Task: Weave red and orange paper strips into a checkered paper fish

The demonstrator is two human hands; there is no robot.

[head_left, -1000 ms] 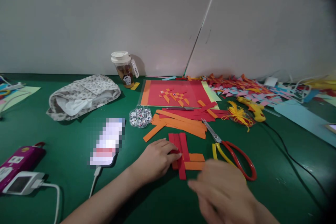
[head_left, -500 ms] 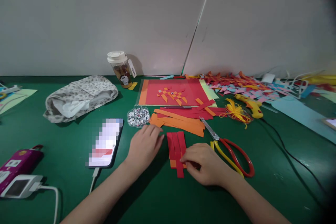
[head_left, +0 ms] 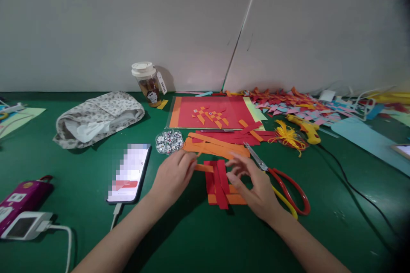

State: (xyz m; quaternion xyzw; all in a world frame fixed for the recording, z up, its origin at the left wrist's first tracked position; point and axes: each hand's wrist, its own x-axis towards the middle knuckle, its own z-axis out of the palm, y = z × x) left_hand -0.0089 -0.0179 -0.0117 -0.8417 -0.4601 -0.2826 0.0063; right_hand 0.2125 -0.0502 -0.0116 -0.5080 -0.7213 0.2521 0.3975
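My left hand (head_left: pixel 175 174) is closed, its fingertips pinching an orange paper strip (head_left: pixel 203 168). The strip's free end lies across the tops of several upright red paper strips (head_left: pixel 210 181). Lower down, orange strips (head_left: pixel 236 198) cross the red ones, and one red strip slants over them. My right hand (head_left: pixel 253 185) hovers at the right side of this weave with fingers apart and curved, holding nothing that I can see. Loose orange strips (head_left: pixel 221 147) lie just beyond both hands. Scissors (head_left: pixel 282 183) with red and yellow handles rest beside my right hand, partly behind it.
At the left are a phone (head_left: pixel 130 175) on a cable, a power bank (head_left: pixel 25 200) and a cloth bag (head_left: pixel 99 119). Farther back stand a lidded cup (head_left: pixel 147 85), googly eyes (head_left: pixel 169 141) and a red sheet (head_left: pixel 188 120) bearing woven fish. A yellow glue gun (head_left: pixel 307 129) trails its cord rightward.
My left hand has taken hold of an orange strip and brought it to the red strips. My right hand has lifted off the weave and opened; a red strip now slants.
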